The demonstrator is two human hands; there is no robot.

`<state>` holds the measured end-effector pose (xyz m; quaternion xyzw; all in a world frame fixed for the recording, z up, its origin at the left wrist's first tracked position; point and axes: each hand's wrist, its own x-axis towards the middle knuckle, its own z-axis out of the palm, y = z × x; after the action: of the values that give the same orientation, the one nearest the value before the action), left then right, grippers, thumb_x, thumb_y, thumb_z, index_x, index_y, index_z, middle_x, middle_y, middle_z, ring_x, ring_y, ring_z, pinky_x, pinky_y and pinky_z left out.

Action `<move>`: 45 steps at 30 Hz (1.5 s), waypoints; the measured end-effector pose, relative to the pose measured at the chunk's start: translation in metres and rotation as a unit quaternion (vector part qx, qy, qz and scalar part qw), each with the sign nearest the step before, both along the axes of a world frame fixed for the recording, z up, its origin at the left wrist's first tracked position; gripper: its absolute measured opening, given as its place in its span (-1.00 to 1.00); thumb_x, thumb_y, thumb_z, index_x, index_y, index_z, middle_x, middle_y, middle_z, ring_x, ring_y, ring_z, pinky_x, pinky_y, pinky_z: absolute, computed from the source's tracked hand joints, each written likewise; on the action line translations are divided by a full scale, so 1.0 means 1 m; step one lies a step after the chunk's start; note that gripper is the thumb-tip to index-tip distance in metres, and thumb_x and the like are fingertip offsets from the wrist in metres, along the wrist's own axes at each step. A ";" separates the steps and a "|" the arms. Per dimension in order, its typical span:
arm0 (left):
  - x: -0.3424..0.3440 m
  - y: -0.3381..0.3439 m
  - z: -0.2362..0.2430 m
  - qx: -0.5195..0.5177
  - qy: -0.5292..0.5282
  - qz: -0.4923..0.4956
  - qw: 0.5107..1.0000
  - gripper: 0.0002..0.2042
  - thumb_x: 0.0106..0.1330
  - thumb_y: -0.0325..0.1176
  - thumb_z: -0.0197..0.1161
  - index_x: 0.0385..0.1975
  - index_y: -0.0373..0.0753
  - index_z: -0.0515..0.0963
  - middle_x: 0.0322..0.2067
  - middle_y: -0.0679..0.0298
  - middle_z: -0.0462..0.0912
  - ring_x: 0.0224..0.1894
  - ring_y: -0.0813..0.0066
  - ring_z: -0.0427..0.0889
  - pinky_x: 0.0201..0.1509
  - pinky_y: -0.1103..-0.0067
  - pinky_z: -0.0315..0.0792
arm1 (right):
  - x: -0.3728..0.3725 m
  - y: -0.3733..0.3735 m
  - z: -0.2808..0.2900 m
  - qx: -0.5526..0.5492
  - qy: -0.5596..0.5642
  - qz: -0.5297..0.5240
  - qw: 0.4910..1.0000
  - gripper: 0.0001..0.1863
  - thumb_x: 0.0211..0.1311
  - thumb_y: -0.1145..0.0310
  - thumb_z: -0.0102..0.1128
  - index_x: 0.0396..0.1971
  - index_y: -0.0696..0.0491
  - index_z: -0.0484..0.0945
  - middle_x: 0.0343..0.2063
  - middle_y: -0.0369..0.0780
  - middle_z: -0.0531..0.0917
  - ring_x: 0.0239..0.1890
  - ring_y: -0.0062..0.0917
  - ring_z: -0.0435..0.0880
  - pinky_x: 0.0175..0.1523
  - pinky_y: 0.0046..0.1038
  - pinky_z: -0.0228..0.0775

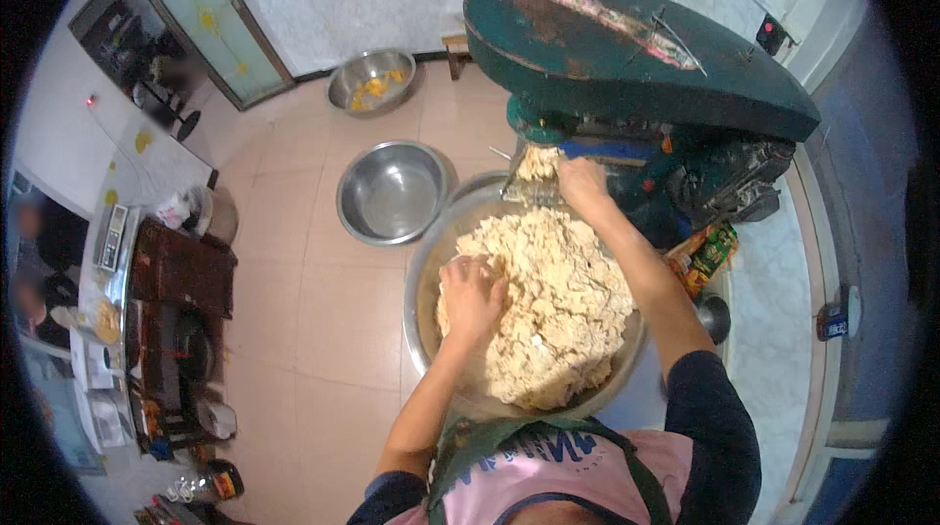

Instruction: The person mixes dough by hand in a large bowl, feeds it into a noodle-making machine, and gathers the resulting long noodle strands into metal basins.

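A large metal basin (416, 329) in front of me is heaped with crumbly pale yellow dough (553, 300). On the left side of the heap rests my left hand (473, 296), fingers spread and lying against the crumbs. My right hand (585, 184) reaches to the metal mouth of a dark green machine (627, 30), beyond the basin. Its fingers are curled in beside a clump of dough (538, 164) in that mouth; whatever they hold is hidden.
Left of the basin, a steel bowl (393, 194) stands on the tiled floor (284, 270). Farther back, another bowl (371, 82) holds orange-yellow pieces. A dark wooden cabinet (181, 270) lines the left side. Colourful packages (707, 259) lie below the machine at right.
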<state>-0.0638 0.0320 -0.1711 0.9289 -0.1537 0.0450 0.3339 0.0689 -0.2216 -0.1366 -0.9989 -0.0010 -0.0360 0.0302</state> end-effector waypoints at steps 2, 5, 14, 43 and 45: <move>0.009 0.030 -0.034 0.020 0.012 0.066 0.998 -0.38 0.10 -0.01 0.29 0.09 -0.27 0.37 0.02 -0.06 0.27 0.13 -0.02 0.15 0.20 0.21 0.13 | -0.020 0.025 0.044 0.049 -0.026 -0.002 0.998 -0.88 -0.02 0.60 0.03 -0.56 0.23 0.58 -0.49 0.07 0.61 -0.37 -0.12 0.65 -0.30 -0.19 0.49; 0.023 0.035 -0.047 -0.044 0.167 0.042 0.984 -0.38 0.04 0.06 0.31 0.05 -0.19 0.39 -0.11 -0.08 0.43 -0.01 -0.03 0.36 0.09 0.20 0.27 | -0.012 0.029 0.027 0.026 -0.027 0.029 0.999 -0.84 0.07 0.41 0.09 -0.50 0.20 0.59 -0.55 0.04 0.61 -0.42 -0.09 0.64 -0.34 -0.15 0.48; 0.014 0.044 -0.037 -0.092 0.056 0.110 0.988 -0.66 -0.01 -0.31 0.35 -0.31 -0.34 0.43 -0.38 -0.01 0.56 -0.25 0.01 0.55 -0.18 0.31 0.43 | 0.005 0.028 0.015 0.006 -0.019 0.056 0.998 -0.90 0.04 0.49 0.10 -0.52 0.17 0.59 -0.53 0.02 0.62 -0.41 -0.14 0.66 -0.33 -0.20 0.51; 0.007 -0.014 0.049 -0.473 0.445 0.166 0.742 -0.25 0.12 -0.15 0.35 0.13 -0.57 0.16 0.05 -0.22 0.36 0.05 0.06 0.47 0.08 0.28 0.49 | -0.111 0.057 0.024 0.600 0.154 0.086 0.781 -0.50 0.10 0.43 0.27 0.08 0.09 0.39 -0.52 -0.36 0.47 -0.46 -0.66 0.45 -0.32 -0.58 0.31; 0.005 -0.037 0.044 -0.372 0.426 0.189 0.802 -0.06 0.10 0.08 0.31 0.20 -0.62 0.04 0.12 -0.30 0.27 0.16 0.00 0.35 0.12 0.28 0.41 | -0.123 0.061 0.019 0.565 0.127 0.064 0.813 -0.41 -0.05 0.48 0.38 0.06 0.08 0.41 -0.55 -0.40 0.44 -0.47 -0.65 0.43 -0.29 -0.58 0.31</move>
<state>-0.0587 -0.0052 -0.1270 0.6694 0.2117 -0.2390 0.6708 -0.0537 -0.1610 -0.1181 -0.7993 -0.0401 0.0994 0.5913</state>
